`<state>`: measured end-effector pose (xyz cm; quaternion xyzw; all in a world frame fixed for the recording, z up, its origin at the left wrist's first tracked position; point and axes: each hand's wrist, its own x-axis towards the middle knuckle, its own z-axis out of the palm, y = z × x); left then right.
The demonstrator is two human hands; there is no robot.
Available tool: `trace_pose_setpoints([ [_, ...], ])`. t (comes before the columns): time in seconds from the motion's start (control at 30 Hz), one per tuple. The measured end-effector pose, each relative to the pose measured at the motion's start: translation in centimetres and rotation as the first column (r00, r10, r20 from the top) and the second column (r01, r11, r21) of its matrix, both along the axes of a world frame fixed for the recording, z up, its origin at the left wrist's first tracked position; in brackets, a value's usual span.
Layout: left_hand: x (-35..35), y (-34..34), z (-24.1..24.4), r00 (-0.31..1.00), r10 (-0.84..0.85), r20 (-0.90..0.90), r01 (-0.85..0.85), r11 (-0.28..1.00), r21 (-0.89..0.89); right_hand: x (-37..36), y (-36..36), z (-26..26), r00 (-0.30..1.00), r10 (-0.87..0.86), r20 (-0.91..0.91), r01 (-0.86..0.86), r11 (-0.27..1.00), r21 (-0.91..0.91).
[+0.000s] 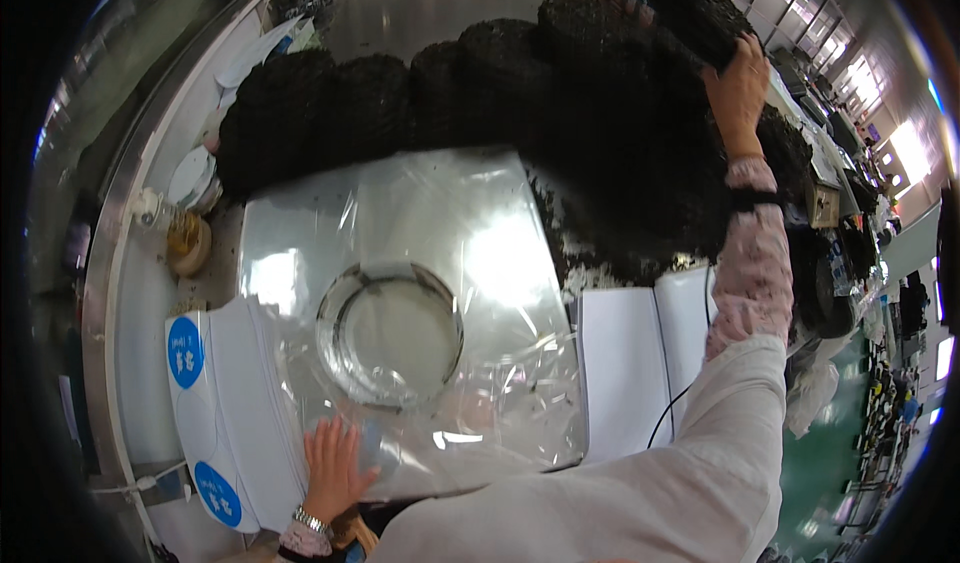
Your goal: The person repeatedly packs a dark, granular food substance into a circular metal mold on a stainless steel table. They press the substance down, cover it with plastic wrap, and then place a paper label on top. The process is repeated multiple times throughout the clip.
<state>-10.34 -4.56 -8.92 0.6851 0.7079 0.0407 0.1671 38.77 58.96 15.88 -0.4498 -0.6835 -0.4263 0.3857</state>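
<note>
My left hand (331,464) lies palm down near the front left corner of a shiny, plastic-covered board (405,210), fingers spread and holding nothing. On this board sits a round ring (390,336), clear or metallic, with dark bits on its rim. At the far right my right arm reaches out, and my right hand (739,87) grips the near side of a thick, round, dark flaky cake (697,15) that looks like dried seaweed. That cake is tilted; its far side is cut off by the picture's edge. Similar dark stacks (360,105) stand in a row behind the board.
Left of the board lie white paper sheets with blue round labels (186,353) bearing writing. A jar with yellowish contents (187,240) stands by the left rim. White booklets or sheets (622,372) and a black cable (667,409) lie right. Dark crumbs (551,218) are scattered beside the board.
</note>
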Motion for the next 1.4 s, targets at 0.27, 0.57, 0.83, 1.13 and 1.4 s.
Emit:
trace_pose_setpoints([
  [0.27, -0.4, 0.5, -1.4, 0.998, -0.059, -0.023, 0.062, 0.986, 0.155, 1.0, -32.3, -14.9, 0.956, 0.292, -0.037, -0.287, 0.901, -0.326],
  [0.57, -0.8, -0.1, -1.7, 0.997, -0.059, -0.049, 0.067, 0.981, 0.185, 0.2, -37.2, -22.0, 0.965, 0.260, 0.029, -0.126, 0.559, -0.820],
  [0.83, -0.1, -0.2, 2.3, 0.997, -0.046, 0.069, 0.026, 0.965, 0.262, 1.6, -34.3, -18.5, 0.954, 0.276, -0.120, -0.200, 0.282, -0.938],
  [1.13, 0.0, 1.2, 12.8, 0.987, -0.084, 0.134, 0.000, 0.847, 0.532, -7.5, -35.6, -12.1, 0.831, 0.556, 0.016, -0.404, 0.624, -0.669],
  [1.4, -0.4, 7.2, 14.3, 0.919, -0.083, 0.384, -0.183, 0.774, 0.606, -23.3, -37.0, -15.8, 0.492, 0.865, 0.101, -0.548, 0.398, -0.736],
])
